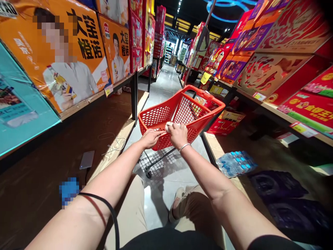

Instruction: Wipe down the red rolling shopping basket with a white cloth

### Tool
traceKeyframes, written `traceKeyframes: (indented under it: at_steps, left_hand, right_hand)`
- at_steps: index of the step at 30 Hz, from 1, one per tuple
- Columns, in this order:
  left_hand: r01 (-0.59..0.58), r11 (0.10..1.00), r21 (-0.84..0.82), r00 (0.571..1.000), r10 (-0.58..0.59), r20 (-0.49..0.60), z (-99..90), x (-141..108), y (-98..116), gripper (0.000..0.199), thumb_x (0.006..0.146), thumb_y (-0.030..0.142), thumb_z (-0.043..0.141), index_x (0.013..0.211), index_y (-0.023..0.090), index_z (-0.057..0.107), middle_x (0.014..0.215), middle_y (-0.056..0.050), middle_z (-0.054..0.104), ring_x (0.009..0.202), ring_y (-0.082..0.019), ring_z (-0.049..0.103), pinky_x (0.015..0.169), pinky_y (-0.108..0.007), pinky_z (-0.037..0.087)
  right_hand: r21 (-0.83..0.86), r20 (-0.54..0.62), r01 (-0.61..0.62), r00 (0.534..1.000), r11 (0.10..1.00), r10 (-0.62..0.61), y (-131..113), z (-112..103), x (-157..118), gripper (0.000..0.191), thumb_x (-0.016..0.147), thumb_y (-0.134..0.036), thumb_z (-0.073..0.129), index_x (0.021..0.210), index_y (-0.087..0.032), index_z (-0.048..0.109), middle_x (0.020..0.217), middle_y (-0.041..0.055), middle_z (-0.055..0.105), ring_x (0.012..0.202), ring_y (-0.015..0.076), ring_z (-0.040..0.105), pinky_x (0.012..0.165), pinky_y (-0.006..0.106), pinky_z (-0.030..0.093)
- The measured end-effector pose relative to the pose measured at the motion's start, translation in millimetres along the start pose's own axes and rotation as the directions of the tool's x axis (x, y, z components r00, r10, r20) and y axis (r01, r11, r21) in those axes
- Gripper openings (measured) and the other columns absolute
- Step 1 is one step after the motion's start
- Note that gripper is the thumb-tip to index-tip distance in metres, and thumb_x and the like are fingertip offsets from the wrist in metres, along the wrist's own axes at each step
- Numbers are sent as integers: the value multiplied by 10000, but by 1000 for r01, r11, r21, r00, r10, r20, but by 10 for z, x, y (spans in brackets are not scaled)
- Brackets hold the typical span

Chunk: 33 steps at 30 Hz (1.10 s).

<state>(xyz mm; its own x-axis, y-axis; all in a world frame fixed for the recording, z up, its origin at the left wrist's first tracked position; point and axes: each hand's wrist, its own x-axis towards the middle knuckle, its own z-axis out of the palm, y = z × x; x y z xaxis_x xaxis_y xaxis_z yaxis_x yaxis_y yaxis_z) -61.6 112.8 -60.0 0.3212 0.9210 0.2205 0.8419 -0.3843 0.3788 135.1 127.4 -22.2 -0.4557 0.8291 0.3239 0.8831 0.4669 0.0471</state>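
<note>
A red plastic shopping cart (156, 116) with perforated sides stands at an angle in front of me in the aisle. At its near rim is my left hand (151, 138), fingers together and closed on the edge. Just right of it, my right hand (179, 135) is closed above the same rim, with a bracelet at the wrist. A small whitish crumpled thing (168, 126) shows at its fingertips; its kind is unclear. The cart's basket floor looks bare where visible.
Orange drink cartons (85, 80) line the left shelf; red and gold gift boxes (270, 74) fill the right. Shrink-wrapped water bottles (236, 163) lie low at right. A power bank (87, 159) and white cable (118, 140) are low at left. The tiled aisle (166, 78) runs ahead.
</note>
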Motion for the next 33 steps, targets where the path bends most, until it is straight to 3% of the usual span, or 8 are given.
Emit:
traceKeyframes:
  at_steps: [3,6,11,14,21,25,29,33]
  left_hand:
    - [-4,1000,29,999,3,50,-28,27,21,428,954,285,397,1238,269,716,1109,-41,766,1020,-219,659,1072,-389,413]
    - [-15,1000,-23,998,16,54,-63,35,21,433,958,396,409,1208,281,743,1065,-29,774,997,-224,652,1035,-375,422]
    - [-20,996,-88,1000,21,12,-15,48,0,475,949,476,420,1216,275,757,995,-39,782,976,-224,645,1009,-351,429]
    - [-23,996,-87,999,25,20,34,88,-8,469,951,485,416,1196,280,759,1060,-27,782,1007,-222,635,1029,-361,413]
    - [-58,990,-125,997,63,36,23,133,29,442,942,473,420,1064,244,778,962,-27,774,923,-207,642,967,-341,433]
    - [-34,995,-93,998,38,43,21,109,44,441,935,483,428,1076,259,780,944,-21,771,939,-216,636,971,-345,428]
    - [-33,994,-104,998,38,43,40,94,43,456,944,470,423,1144,249,768,993,-34,775,978,-229,636,997,-364,417]
    - [-21,992,-126,999,26,45,28,82,37,421,945,449,443,1070,238,785,978,-28,777,943,-212,645,1025,-355,402]
  right_hand:
    - [8,-2,139,990,990,-139,-35,96,-167,450,1024,-260,378,1423,-384,544,1478,6,517,1296,346,296,958,474,363]
    - [7,9,168,986,986,-168,323,111,-235,440,1034,-266,385,1382,-455,576,1531,-82,484,1349,308,252,972,427,358]
    - [-29,-52,-127,991,992,125,1417,-106,-216,388,969,-185,411,1233,-269,683,1480,46,538,1290,355,317,934,461,391]
    - [-37,-40,-242,970,970,241,1738,-207,-199,371,918,-179,469,1228,-243,661,1530,55,493,1200,339,415,888,436,424]
    - [-1,76,-18,997,1000,18,1141,-159,-135,326,969,-320,500,1265,-270,625,1608,8,422,1038,258,572,864,396,472]
    - [118,85,-11,996,993,1,1059,-234,-50,345,998,-486,476,1191,-275,669,1613,-1,415,1094,227,629,854,347,507]
    - [300,192,-114,980,947,57,1172,-270,92,305,930,-486,576,1050,-251,730,1218,27,713,991,187,666,799,267,498]
    - [543,225,-214,969,812,105,1317,-235,186,351,871,-477,596,996,-171,713,928,37,725,806,165,639,744,262,490]
